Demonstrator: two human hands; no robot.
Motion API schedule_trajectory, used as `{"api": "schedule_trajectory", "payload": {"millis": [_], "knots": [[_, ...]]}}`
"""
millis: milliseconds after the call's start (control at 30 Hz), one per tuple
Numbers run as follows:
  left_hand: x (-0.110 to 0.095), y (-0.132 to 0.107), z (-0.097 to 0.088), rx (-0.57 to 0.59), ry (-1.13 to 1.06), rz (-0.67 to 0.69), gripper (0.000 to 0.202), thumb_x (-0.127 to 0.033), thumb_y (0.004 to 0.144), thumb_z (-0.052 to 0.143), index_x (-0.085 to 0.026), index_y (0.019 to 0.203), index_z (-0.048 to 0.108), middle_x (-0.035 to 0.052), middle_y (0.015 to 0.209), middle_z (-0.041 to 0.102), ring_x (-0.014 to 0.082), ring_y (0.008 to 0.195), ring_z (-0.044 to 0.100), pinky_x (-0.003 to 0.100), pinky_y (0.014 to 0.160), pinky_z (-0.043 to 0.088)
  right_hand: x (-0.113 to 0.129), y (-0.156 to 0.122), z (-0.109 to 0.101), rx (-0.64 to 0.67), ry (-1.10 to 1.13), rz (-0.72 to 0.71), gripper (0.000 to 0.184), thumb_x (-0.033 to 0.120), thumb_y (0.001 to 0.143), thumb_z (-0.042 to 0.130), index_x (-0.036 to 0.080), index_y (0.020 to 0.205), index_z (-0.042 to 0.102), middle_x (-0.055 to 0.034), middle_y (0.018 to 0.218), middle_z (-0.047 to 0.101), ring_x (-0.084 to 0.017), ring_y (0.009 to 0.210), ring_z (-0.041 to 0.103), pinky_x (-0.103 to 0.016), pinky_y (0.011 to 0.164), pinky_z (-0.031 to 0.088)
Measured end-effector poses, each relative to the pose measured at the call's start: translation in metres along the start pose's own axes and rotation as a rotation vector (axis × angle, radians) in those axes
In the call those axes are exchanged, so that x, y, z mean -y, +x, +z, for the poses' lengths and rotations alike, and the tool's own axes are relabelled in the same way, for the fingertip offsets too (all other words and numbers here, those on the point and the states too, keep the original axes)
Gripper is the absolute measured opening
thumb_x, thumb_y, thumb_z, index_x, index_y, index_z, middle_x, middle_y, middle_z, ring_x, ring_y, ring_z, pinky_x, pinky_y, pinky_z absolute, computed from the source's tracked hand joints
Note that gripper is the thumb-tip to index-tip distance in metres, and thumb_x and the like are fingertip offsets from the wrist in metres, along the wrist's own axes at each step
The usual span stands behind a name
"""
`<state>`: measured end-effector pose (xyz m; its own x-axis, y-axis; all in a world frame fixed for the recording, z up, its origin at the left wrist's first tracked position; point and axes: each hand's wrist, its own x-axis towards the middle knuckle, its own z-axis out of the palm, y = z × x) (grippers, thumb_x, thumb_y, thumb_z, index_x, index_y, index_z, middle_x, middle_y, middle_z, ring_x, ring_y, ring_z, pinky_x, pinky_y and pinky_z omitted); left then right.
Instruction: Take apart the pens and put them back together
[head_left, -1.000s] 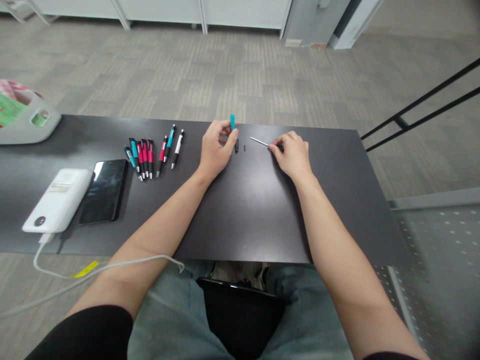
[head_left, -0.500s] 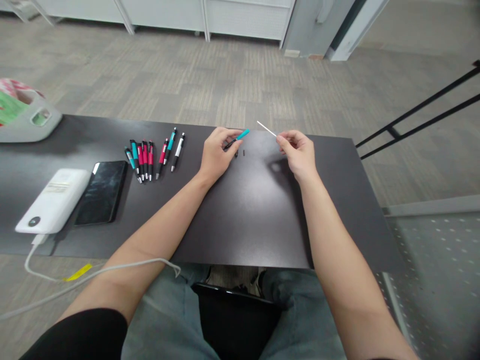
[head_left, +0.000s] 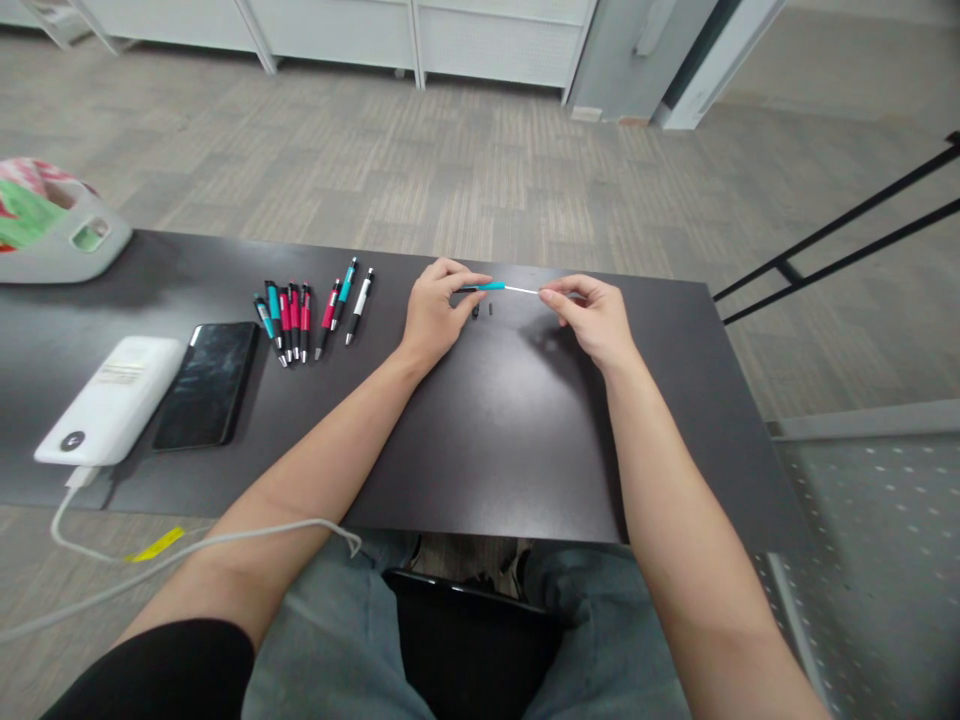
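My left hand (head_left: 433,315) pinches a teal pen barrel (head_left: 486,287) and holds it level above the far part of the black table (head_left: 480,430). My right hand (head_left: 589,315) pinches a thin white refill (head_left: 522,290) whose left end meets the barrel's open end. Two small dark pen parts (head_left: 483,310) lie on the table just below the barrel.
Several assembled pens (head_left: 309,312) in teal, red and white lie in a row left of my left hand. A black phone (head_left: 208,382) and a white power bank (head_left: 111,399) with a white cable (head_left: 187,545) lie at the left. A grey container (head_left: 60,240) stands at the far left.
The left hand tilted the teal barrel from upright to level. The right hand lifted the white refill off the table and brought its end to the barrel.
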<state>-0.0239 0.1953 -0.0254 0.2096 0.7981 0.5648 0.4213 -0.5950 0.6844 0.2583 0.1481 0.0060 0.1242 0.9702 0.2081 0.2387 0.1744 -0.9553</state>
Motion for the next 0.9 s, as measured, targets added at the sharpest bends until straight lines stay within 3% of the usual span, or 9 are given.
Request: {"api": "schedule_trajectory", "payload": {"millis": [200, 333, 567, 733, 900], "knots": [[-0.019, -0.003, -0.001, 0.149, 0.084, 0.06, 0.012, -0.032, 0.111, 0.096, -0.034, 0.122, 0.099, 0.0059, 0.12, 0.092, 0.0307, 0.114, 0.082, 0.049, 0.11, 0.061, -0.007, 0.004, 0.012, -0.014, 0.126, -0.054, 0.075, 0.085, 0.068, 0.118, 0.033, 0.105, 0.08, 0.0004, 0.094, 0.08, -0.018, 0.069, 0.062, -0.035, 0.059, 0.059], [-0.025, -0.004, -0.001, 0.203, 0.033, 0.085, 0.014, -0.04, 0.115, 0.09, -0.031, 0.123, 0.098, 0.0052, 0.113, 0.093, 0.0277, 0.105, 0.082, 0.045, 0.104, 0.061, -0.004, 0.001, 0.022, -0.011, 0.183, -0.088, 0.072, 0.084, 0.071, 0.119, 0.033, 0.098, 0.076, 0.0023, 0.091, 0.077, -0.016, 0.066, 0.059, -0.033, 0.058, 0.06], [-0.024, -0.006, -0.001, 0.242, -0.042, 0.119, 0.017, -0.038, 0.115, 0.086, -0.029, 0.125, 0.097, 0.0057, 0.109, 0.091, 0.027, 0.099, 0.081, 0.043, 0.097, 0.063, -0.002, -0.001, 0.027, -0.025, 0.174, -0.099, 0.07, 0.082, 0.075, 0.119, 0.032, 0.094, 0.075, 0.0033, 0.085, 0.072, -0.014, 0.062, 0.052, -0.032, 0.053, 0.051], [-0.019, -0.008, 0.001, 0.2, -0.093, 0.153, 0.019, -0.036, 0.117, 0.083, -0.029, 0.127, 0.097, 0.0057, 0.107, 0.089, 0.0265, 0.098, 0.081, 0.042, 0.095, 0.064, -0.001, -0.003, 0.026, -0.015, 0.139, -0.094, 0.069, 0.082, 0.077, 0.117, 0.031, 0.095, 0.074, 0.0039, 0.081, 0.065, -0.014, 0.061, 0.046, -0.032, 0.051, 0.042], [-0.017, -0.008, 0.002, 0.23, -0.17, 0.167, 0.021, -0.04, 0.12, 0.08, -0.029, 0.128, 0.096, 0.0073, 0.112, 0.089, 0.0262, 0.097, 0.082, 0.042, 0.091, 0.068, 0.006, -0.006, 0.027, -0.057, 0.089, -0.108, 0.068, 0.084, 0.079, 0.115, 0.031, 0.097, 0.076, 0.0035, 0.08, 0.065, -0.015, 0.062, 0.047, -0.034, 0.054, 0.044]]}}
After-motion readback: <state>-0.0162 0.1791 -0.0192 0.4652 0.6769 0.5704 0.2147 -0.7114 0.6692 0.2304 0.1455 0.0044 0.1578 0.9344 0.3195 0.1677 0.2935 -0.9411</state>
